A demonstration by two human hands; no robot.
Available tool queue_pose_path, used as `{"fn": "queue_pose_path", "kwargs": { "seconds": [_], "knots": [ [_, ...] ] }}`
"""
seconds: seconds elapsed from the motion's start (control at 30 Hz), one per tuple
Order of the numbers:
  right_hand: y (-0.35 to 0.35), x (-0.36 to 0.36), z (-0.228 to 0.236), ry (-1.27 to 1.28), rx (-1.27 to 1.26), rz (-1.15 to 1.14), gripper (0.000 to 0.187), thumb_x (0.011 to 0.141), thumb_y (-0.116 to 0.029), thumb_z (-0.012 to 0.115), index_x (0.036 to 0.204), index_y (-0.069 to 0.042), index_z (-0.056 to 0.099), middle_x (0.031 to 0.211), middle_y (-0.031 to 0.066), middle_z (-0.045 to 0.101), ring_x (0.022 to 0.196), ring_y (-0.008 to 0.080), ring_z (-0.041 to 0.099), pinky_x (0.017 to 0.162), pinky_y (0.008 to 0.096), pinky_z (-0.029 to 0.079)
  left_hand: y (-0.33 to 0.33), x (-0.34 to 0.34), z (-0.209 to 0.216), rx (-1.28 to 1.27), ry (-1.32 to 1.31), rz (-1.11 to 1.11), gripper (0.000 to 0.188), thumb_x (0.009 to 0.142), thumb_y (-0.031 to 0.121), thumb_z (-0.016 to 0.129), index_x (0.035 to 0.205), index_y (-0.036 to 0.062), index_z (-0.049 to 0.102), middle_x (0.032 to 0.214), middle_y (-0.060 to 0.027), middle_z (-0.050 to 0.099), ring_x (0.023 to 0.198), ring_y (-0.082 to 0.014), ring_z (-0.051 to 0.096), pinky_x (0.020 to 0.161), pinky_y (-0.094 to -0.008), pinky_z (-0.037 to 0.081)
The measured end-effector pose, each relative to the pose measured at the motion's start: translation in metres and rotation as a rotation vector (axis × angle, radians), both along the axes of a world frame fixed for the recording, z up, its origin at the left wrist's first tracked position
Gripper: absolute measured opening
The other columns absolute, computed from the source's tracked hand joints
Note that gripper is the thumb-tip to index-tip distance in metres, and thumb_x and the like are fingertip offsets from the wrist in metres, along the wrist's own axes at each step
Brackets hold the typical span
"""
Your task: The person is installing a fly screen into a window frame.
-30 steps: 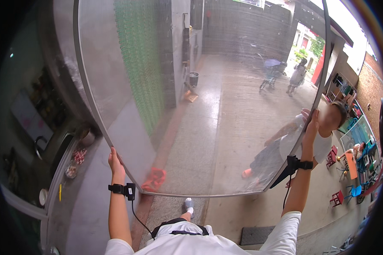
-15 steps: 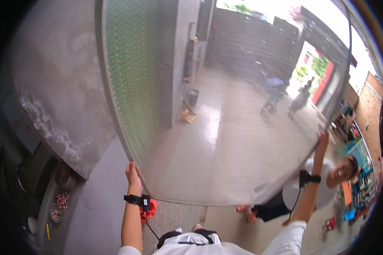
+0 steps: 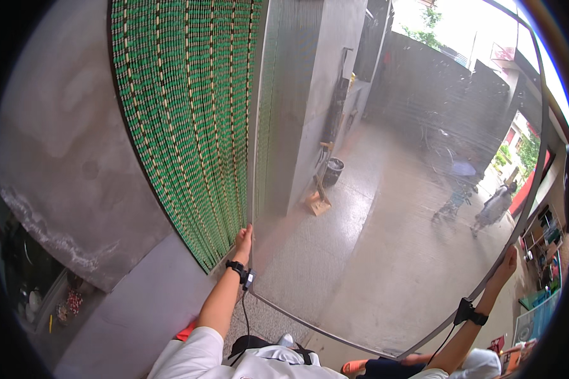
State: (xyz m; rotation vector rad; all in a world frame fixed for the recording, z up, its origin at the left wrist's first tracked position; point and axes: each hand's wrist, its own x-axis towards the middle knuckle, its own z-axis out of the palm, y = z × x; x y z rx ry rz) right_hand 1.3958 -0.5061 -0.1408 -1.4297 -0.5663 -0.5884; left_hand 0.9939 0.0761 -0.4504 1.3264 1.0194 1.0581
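A large see-through screen panel (image 3: 385,252) with a thin grey frame stands upright in front of me. My left hand (image 3: 243,242) is closed on its left frame edge, low down. My right hand (image 3: 504,265) grips the opposite edge near its lower part. Just left of the panel hangs a green beaded curtain (image 3: 177,120) with pale vertical lines of beads. The left hand is close to that curtain's bottom. Both wrists wear black straps with small devices and cables.
A stained grey wall (image 3: 63,132) is at the left. Through the panel show a dark bucket (image 3: 333,172), an orange-brown dustpan (image 3: 318,203) and a concrete floor. Another person in a pale top (image 3: 480,364) is at lower right, near cluttered shelves (image 3: 542,237).
The panel and both my hands have shifted right in view. The beaded curtain, seen through the panel before, is now largely uncovered at its left. The other person appears lower.
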Motion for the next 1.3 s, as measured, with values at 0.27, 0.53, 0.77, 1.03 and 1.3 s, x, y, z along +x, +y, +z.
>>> {"fn": "queue_pose_path", "kwargs": {
  "seconds": [0.27, 0.53, 0.77, 1.03, 1.3],
  "knots": [
    [0.116, 0.027, 0.016, -0.078, -0.103, -0.104, 0.028, 0.089, -0.024, 0.048, 0.068, -0.006, 0.044, 0.065, -0.0064, 0.033, 0.061, 0.005, 0.03, 0.054, 0.0211, 0.028, 0.061, 0.072, -0.13, -0.296, 0.2, -0.155, 0.072, 0.085, 0.06, 0.021, 0.123, 0.0014, 0.038, 0.118, -0.0133, 0.045, 0.108, -0.0221, 0.042, 0.094, -0.0367, 0.03],
    [0.209, -0.023, 0.045, -0.115, -0.177, -0.15, 0.026, 0.089, -0.023, 0.049, 0.071, -0.004, 0.044, 0.07, -0.0048, 0.038, 0.067, 0.0054, 0.035, 0.062, 0.0185, 0.031, 0.088, 0.119, -0.152, -0.324, 0.209, -0.122, 0.072, 0.086, 0.056, 0.018, 0.094, -0.0041, 0.056, 0.092, -0.0164, 0.059, 0.093, -0.027, 0.053, 0.081, -0.0354, 0.039],
    [0.3, -0.061, 0.06, -0.142, -0.146, -0.112, 0.024, 0.089, -0.023, 0.048, 0.074, -0.004, 0.045, 0.071, -0.0044, 0.039, 0.068, 0.0054, 0.035, 0.063, 0.0188, 0.031, 0.185, 0.102, -0.113, -0.046, 0.47, 0.243, 0.029, 0.084, 0.024, 0.042, 0.08, -0.0028, 0.05, 0.081, -0.0222, 0.057, 0.076, -0.0378, 0.055, 0.066, -0.0446, 0.042],
    [0.356, -0.076, 0.058, -0.244, -0.225, -0.189, 0.024, 0.089, -0.019, 0.046, 0.072, -0.004, 0.041, 0.07, -0.003, 0.032, 0.065, 0.0062, 0.032, 0.06, 0.0191, 0.028, 0.347, 0.102, 0.115, 0.629, -0.042, 0.101, 0.031, 0.087, 0.014, 0.044, 0.114, -0.0012, 0.046, 0.11, -0.0161, 0.053, 0.101, -0.0234, 0.053, 0.085, -0.0299, 0.042],
    [0.352, -0.092, 0.062, -0.227, -0.145, -0.202, 0.023, 0.089, -0.018, 0.046, 0.072, -0.003, 0.041, 0.071, -0.0023, 0.034, 0.067, 0.0073, 0.033, 0.062, 0.0186, 0.029, 0.448, 0.132, 0.234, 0.524, 0.152, -0.111, 0.076, 0.079, 0.033, 0.052, 0.134, -0.0005, 0.011, 0.135, -0.0241, 0.023, 0.125, -0.032, 0.025, 0.101, -0.0371, 0.024]
  ]
}}
